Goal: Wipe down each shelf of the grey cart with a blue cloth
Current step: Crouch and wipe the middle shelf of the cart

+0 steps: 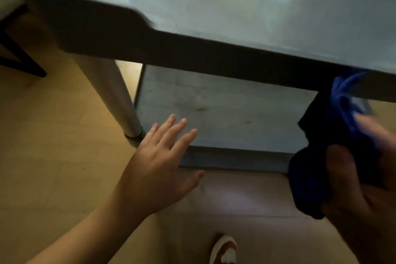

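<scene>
The grey cart [214,55] fills the view from nine o'clock round to three. Its top shelf [235,2] is a pale, smeared surface across twelve o'clock, bounded by a dark raised rim that runs on a slant from ten o'clock down to three. Under that rim, at the centre of the view, lies the lower shelf [225,111], grey and scuffed, with a small brownish mark near its middle. A round metal leg [115,96] drops from the top shelf's corner to the lower shelf's corner at about nine o'clock. The wooden floor [53,156] spreads from eight o'clock round to five, and a dark furniture frame [19,55] stands on it at ten o'clock.

The left hand [158,169] reaches in from seven o'clock, open with fingers spread, its fingertips over the near left corner of the lower shelf; whether it touches cannot be told. The right hand [360,188], blurred at four o'clock, is closed around the blue cloth [321,167], which is bunched in the grip, its upper folds reaching the rim of the top shelf at three o'clock. A shoe [224,251] shows at six o'clock.
</scene>
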`<action>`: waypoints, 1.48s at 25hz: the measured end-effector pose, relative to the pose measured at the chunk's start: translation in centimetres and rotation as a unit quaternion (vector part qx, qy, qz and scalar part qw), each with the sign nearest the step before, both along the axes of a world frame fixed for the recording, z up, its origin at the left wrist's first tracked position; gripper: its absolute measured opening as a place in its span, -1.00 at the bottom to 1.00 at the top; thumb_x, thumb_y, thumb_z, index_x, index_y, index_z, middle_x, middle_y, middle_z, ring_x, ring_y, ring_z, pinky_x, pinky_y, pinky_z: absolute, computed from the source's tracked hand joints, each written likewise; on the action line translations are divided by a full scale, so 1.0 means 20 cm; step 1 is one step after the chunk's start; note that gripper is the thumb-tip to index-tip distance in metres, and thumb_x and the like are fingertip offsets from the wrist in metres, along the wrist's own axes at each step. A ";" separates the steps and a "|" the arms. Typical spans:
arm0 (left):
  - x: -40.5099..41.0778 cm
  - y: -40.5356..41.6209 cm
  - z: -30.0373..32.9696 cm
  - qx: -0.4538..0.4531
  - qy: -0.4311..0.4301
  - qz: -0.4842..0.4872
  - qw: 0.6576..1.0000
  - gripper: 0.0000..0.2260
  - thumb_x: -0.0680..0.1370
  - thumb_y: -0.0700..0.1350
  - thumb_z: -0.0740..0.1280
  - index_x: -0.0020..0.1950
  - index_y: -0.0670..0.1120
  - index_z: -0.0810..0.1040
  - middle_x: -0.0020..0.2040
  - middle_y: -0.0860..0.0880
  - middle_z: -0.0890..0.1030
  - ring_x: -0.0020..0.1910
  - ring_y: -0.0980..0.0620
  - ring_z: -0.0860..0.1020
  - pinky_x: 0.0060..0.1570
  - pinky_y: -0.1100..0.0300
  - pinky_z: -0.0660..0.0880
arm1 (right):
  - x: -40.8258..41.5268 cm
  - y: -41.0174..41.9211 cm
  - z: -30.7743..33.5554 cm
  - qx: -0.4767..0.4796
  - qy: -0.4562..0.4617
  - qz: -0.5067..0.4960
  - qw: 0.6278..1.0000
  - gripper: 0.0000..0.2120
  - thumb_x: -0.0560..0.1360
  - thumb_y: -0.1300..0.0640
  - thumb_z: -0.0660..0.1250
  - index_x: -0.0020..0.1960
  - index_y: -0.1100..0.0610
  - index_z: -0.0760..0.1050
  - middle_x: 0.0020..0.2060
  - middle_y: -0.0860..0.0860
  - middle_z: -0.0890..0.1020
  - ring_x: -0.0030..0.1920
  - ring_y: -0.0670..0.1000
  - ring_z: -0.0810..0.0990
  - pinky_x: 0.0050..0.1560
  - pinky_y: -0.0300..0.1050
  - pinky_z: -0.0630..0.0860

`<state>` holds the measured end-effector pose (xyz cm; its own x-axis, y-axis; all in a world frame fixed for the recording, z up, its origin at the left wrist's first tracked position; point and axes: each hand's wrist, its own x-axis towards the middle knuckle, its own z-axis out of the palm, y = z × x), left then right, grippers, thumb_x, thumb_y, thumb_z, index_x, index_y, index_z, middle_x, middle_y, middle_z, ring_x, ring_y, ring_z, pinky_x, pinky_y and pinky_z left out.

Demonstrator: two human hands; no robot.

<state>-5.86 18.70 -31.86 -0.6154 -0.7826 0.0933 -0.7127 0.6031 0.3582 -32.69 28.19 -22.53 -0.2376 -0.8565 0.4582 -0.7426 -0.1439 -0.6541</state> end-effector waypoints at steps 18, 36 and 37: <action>-0.23 -0.51 -0.55 0.135 -0.098 0.250 0.954 0.56 -0.01 0.78 0.16 0.63 -0.19 -0.34 0.67 -0.26 -0.26 0.62 -0.33 -0.32 0.62 -0.28 -0.16 | 0.54 -1.30 -0.93 0.113 0.159 0.093 0.977 -0.61 0.57 -0.21 0.09 0.25 -0.11 0.54 0.13 0.07 0.60 0.15 0.17 0.52 0.20 0.15 0.48; -0.24 -0.55 -0.52 0.117 -0.150 0.239 0.952 0.53 0.04 0.74 0.24 0.64 -0.18 -0.31 0.68 -0.21 -0.29 0.62 -0.29 -0.36 0.59 -0.30 -0.22 | 0.23 -1.35 -0.98 0.106 0.216 0.101 0.965 -0.67 0.54 -0.09 0.12 0.12 -0.13 0.61 0.09 0.02 0.66 0.04 0.23 0.60 0.07 0.13 0.55; -0.24 -0.58 -0.52 0.114 -0.155 0.229 0.954 0.55 0.01 0.74 0.25 0.63 -0.19 -0.33 0.67 -0.22 -0.30 0.61 -0.30 -0.37 0.59 -0.30 -0.24 | 0.28 -1.30 -0.97 0.105 0.216 0.129 0.962 -0.65 0.53 -0.15 0.10 0.15 -0.15 0.59 0.14 -0.01 0.65 0.07 0.22 0.59 0.10 0.14 0.54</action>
